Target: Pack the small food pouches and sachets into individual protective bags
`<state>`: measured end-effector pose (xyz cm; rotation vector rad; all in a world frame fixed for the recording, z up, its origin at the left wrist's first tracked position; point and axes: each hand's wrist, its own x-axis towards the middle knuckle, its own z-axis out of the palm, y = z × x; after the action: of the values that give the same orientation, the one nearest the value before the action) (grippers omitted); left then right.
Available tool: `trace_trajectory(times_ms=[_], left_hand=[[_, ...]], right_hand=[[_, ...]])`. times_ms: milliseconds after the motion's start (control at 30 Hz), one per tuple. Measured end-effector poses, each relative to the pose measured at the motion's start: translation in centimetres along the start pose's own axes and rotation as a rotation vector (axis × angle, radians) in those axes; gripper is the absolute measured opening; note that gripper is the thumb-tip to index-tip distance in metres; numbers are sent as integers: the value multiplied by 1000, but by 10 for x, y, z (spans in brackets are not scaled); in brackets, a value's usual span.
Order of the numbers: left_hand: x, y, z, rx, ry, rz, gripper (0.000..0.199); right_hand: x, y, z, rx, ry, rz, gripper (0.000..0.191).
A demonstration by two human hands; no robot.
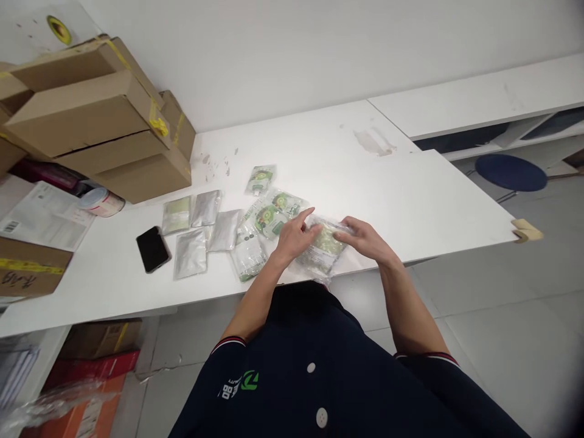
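A green packet in a clear plastic bag (326,248) lies at the table's front edge between my hands. My left hand (294,236) rests at its left side, the thumb across the bag and the other visible fingers stretched out and apart. From the right, my right hand (364,238) grips the bag's upper edge, thumb on top; some fingertips are hidden. Just left of my left hand are green printed pouches (270,220), overlapping, with another pouch (261,180) behind them. A white-backed pouch (249,254) lies nearer the front edge.
Several flat silver packets (190,254) lie to the left, beside a black phone (153,249). Cardboard boxes (109,121) and a tin (101,202) stand at the table's left end. A blue stool (511,172) is beyond the right edge, near a corner guard (527,230).
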<state>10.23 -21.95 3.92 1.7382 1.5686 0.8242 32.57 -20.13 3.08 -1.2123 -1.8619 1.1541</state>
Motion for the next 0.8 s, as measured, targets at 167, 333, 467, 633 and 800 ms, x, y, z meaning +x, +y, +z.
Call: trace_trajectory(times_ms=[167, 333, 467, 633, 800], left_hand=[[-8, -16, -1, -489, -331, -54, 82], [-4, -41, 20, -682, -206, -118, 56], [5, -53, 21, -725, -112, -64, 57], [15, -51, 19, -821, -26, -11, 58], [24, -47, 19, -715, 39, 23, 61]], right_hand=[[0, 19, 19, 442, 26, 95, 31], [15, 40, 49, 609, 203, 217, 39], [21, 39, 47, 625, 4, 350, 60], [38, 30, 21, 449, -21, 507, 75], [69, 11, 8, 563, -46, 363, 65]])
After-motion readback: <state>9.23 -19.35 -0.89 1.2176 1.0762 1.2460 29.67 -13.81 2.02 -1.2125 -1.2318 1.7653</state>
